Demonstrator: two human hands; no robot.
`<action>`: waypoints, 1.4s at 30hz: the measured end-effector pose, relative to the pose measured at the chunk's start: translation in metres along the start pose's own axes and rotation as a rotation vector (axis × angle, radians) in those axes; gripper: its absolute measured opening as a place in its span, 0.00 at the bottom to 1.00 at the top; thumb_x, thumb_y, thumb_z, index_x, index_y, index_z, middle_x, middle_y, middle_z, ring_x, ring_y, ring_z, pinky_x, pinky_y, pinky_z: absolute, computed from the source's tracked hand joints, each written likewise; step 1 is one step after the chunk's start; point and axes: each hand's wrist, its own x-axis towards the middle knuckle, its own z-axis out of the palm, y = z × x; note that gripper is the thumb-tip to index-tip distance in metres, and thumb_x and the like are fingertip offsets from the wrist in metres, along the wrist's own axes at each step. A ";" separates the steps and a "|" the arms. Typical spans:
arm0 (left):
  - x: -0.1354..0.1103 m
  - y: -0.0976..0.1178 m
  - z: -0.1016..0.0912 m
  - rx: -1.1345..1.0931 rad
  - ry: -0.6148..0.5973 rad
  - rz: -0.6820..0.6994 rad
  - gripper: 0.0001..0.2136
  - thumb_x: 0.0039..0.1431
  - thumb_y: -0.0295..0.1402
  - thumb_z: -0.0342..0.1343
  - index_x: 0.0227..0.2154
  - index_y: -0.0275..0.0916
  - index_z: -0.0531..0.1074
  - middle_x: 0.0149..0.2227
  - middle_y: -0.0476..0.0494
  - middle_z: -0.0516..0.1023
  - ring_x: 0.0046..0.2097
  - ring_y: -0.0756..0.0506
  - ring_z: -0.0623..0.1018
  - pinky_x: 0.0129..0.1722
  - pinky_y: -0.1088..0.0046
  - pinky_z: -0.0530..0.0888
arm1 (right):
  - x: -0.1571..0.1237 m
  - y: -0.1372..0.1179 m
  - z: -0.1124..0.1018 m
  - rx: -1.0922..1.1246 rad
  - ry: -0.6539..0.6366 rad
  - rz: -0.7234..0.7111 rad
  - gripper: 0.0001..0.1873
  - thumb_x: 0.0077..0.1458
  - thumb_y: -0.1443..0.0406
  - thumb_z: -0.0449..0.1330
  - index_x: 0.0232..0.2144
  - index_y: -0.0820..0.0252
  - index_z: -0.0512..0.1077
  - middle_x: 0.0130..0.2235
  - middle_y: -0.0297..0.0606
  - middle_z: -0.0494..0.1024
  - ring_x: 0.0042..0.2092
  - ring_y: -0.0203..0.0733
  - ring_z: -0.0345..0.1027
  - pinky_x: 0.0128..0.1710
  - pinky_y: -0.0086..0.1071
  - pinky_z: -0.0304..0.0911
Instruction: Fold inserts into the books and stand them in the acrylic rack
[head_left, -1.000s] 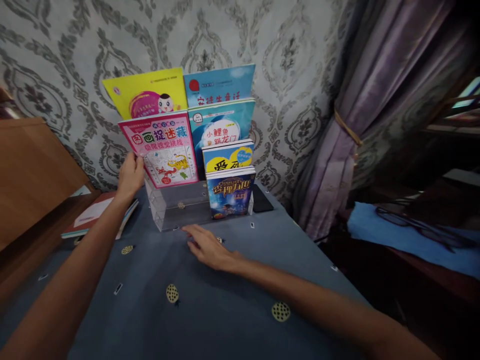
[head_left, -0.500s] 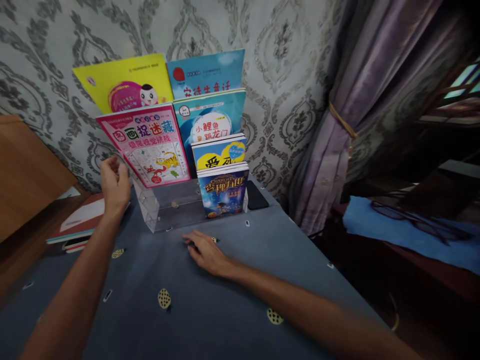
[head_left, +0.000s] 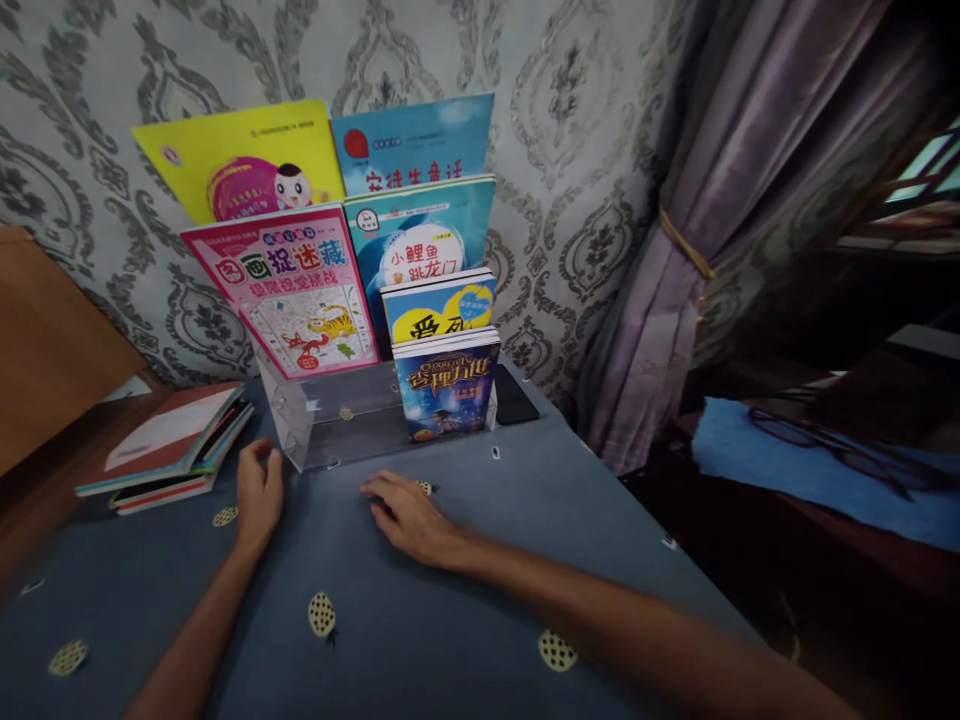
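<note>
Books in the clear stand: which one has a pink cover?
The pink book on the left, directly in front of the yellow book; the others' covers are mainly yellow or blue.

Dim light — deep shadow right of the curtain [head_left: 660, 320] — edges stretched, soft.

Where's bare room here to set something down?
Bare tablecloth lies between the left hand and right hand, and between the right forearm and table's edge. The clear stand has free front space left of the dark blue book. Crowded: the stand's right side and the book stack.
</note>
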 end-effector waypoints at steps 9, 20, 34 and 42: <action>-0.001 0.011 0.004 0.035 -0.147 0.031 0.09 0.63 0.38 0.42 0.37 0.43 0.66 0.37 0.43 0.76 0.41 0.42 0.76 0.46 0.62 0.73 | -0.002 0.001 -0.002 0.040 -0.026 -0.082 0.18 0.59 0.74 0.53 0.48 0.58 0.74 0.49 0.45 0.77 0.52 0.46 0.72 0.54 0.41 0.68; -0.005 0.006 0.001 0.177 -0.178 0.149 0.07 0.65 0.30 0.42 0.35 0.43 0.65 0.36 0.44 0.73 0.42 0.43 0.74 0.45 0.64 0.72 | -0.001 0.006 -0.001 0.038 -0.039 -0.116 0.16 0.61 0.72 0.52 0.47 0.56 0.75 0.51 0.46 0.77 0.53 0.47 0.73 0.54 0.44 0.69; -0.005 0.005 -0.009 0.441 -0.194 0.283 0.10 0.66 0.27 0.43 0.42 0.41 0.68 0.42 0.39 0.74 0.46 0.39 0.72 0.48 0.60 0.70 | -0.002 0.005 -0.003 0.086 -0.035 -0.076 0.16 0.61 0.71 0.51 0.44 0.55 0.77 0.51 0.46 0.78 0.49 0.47 0.76 0.50 0.43 0.71; 0.007 0.002 -0.028 0.584 -0.112 0.341 0.13 0.65 0.25 0.45 0.46 0.37 0.71 0.42 0.36 0.76 0.46 0.37 0.72 0.47 0.58 0.70 | 0.002 0.003 -0.003 0.026 -0.073 -0.077 0.16 0.62 0.71 0.50 0.43 0.59 0.77 0.51 0.48 0.78 0.48 0.46 0.77 0.48 0.41 0.73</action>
